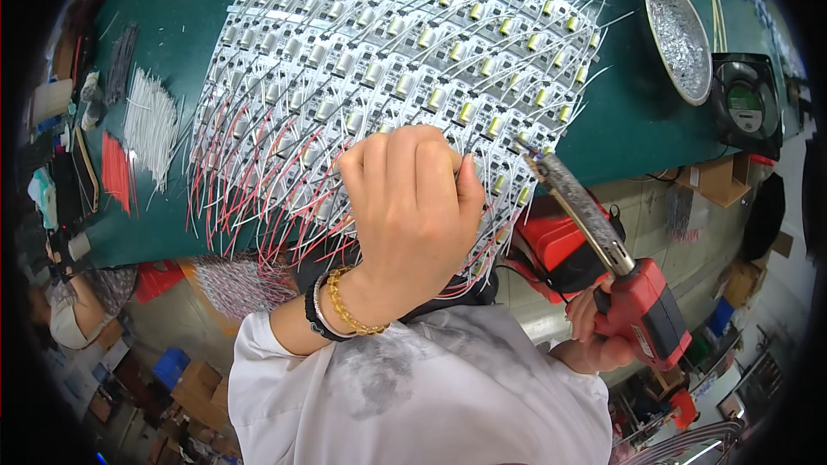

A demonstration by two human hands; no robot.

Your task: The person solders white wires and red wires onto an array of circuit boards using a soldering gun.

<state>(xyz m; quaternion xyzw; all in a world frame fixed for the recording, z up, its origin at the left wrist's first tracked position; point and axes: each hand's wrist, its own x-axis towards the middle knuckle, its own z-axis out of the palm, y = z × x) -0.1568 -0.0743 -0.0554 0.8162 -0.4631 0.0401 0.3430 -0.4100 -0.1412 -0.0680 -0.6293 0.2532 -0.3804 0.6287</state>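
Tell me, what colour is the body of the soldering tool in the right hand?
Red, with a greyish metal barrel: the pistol-shaped soldering tool held by the right hand, seen in the head view.

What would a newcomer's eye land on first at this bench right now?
Probably the big sheet of small circuit boards with white and red wire leads, spread across the green table. Next, the left hand pressing on its near edge, and the right hand gripping a red soldering gun, tip at the boards.

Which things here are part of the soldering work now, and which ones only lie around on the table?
In use:
- left hand, resting on the circuit boards
- right hand, holding the red soldering iron
- iron's tip, at a board's edge

Lying about:
- metal dish
- white wire bundle
- red wire bundle
- small black fan
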